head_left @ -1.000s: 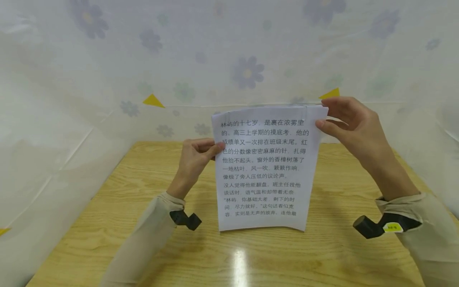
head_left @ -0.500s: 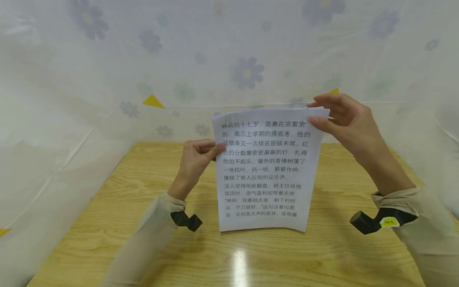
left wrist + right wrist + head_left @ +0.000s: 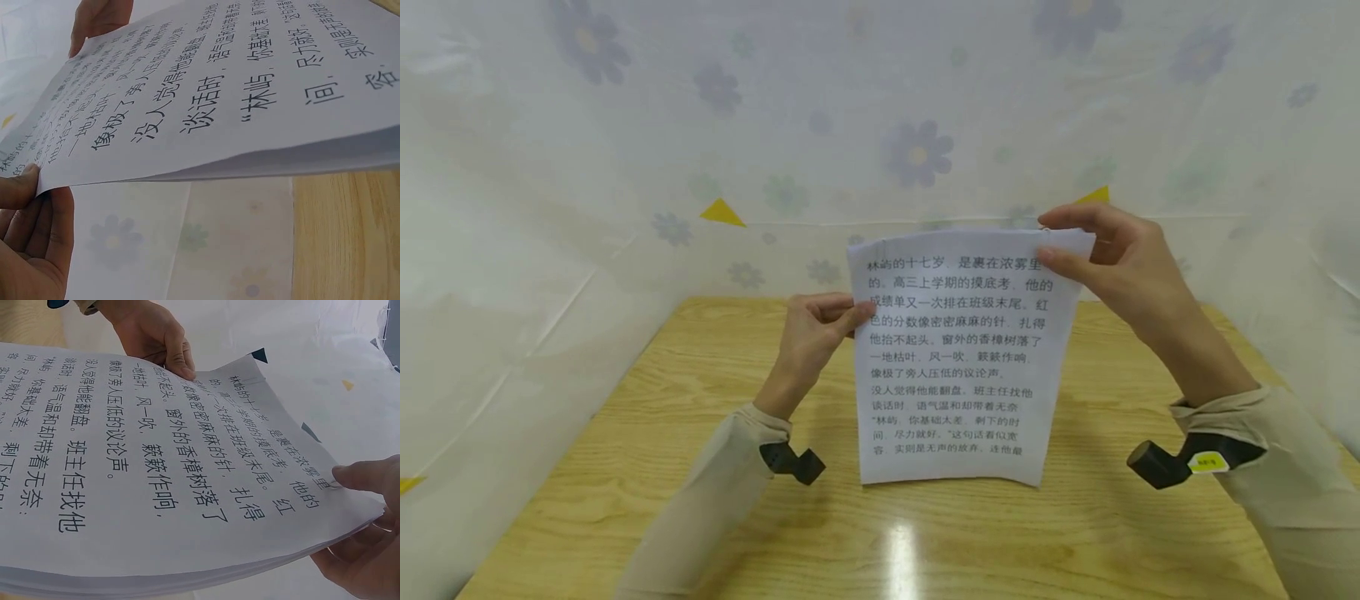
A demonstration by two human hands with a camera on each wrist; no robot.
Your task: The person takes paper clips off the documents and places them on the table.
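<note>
— How do we find the light?

— Bright and even. A white glare patch sits on the wooden surface (image 3: 901, 550) just below the sheet of paper (image 3: 958, 367), so we take the source to be overhead. Soft shadows fall beside the sleeves.

— And sharpness?

— The head view is a little hazy; the flowered curtain (image 3: 917, 154) looks washed out and bends toward the edges. In our wrist views the nearest print is crisp, the far print blurs, and the left hand (image 3: 28, 237) is dim and soft.
</note>
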